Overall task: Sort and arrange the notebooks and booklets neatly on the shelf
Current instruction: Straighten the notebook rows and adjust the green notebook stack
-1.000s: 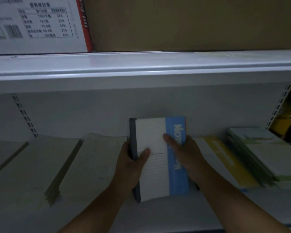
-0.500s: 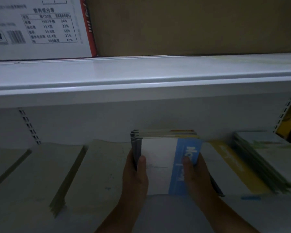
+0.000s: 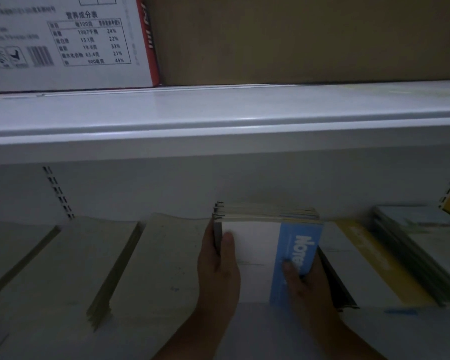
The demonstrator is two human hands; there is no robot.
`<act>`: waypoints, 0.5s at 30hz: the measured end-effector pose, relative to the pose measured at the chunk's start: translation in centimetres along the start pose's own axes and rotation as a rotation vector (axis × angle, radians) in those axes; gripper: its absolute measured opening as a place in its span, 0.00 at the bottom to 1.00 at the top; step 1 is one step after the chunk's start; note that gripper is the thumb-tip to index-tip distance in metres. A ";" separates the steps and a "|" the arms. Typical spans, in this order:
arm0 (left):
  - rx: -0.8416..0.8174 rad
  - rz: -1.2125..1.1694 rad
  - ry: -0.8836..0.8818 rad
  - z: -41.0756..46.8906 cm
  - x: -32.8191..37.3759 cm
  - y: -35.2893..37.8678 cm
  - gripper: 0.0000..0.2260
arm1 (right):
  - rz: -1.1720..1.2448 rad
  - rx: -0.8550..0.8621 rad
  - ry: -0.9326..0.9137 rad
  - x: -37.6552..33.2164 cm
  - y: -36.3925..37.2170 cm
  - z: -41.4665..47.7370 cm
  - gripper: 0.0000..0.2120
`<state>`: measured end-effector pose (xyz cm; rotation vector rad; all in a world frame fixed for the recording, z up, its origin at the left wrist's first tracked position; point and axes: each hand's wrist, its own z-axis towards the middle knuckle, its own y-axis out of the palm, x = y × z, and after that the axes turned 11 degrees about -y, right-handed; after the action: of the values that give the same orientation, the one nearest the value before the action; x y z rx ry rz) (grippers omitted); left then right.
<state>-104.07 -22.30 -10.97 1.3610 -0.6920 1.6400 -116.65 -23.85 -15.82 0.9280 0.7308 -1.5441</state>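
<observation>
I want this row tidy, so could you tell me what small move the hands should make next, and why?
Probably square the stack: its far edges look fanned, not flush. The left hand grips the spine side and the right hand the blue side, so a light squeeze and tap on the shelf would likely align it between the beige pile and the yellow booklets.

L hand (image 3: 218, 271) near 6 o'clock of view, thumb flat on top cover of notebook stack (image 3: 252, 266) and pointing 12 o'clock; other fingers go round the stack's 9 o'clock edge, mostly hidden. R hand (image 3: 309, 287) on L's 3 o'clock side, thumb on cover pointing 12 o'clock, fingers round the 3 o'clock edge, tips not visible. Forearms bare: L enters from 6 o'clock, angled to 1 o'clock; R enters from 5 o'clock, angled to 11 o'clock.
</observation>
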 end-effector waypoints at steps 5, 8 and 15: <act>0.025 0.155 0.111 -0.2 -0.7 -0.3 0.10 | -0.077 0.006 -0.017 1.0 -0.1 -0.1 0.14; -0.013 0.163 -0.031 1.1 0.0 0.0 0.11 | -0.144 -0.024 -0.013 0.0 -0.2 1.1 0.12; -0.399 0.459 -0.297 3.8 1.0 -0.6 0.48 | -0.390 -0.235 0.423 -1.4 -0.4 6.5 0.22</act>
<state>-101.73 -24.96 -9.17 1.2148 -1.5116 1.5320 -118.05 -28.57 -11.38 0.9832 1.4333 -1.5614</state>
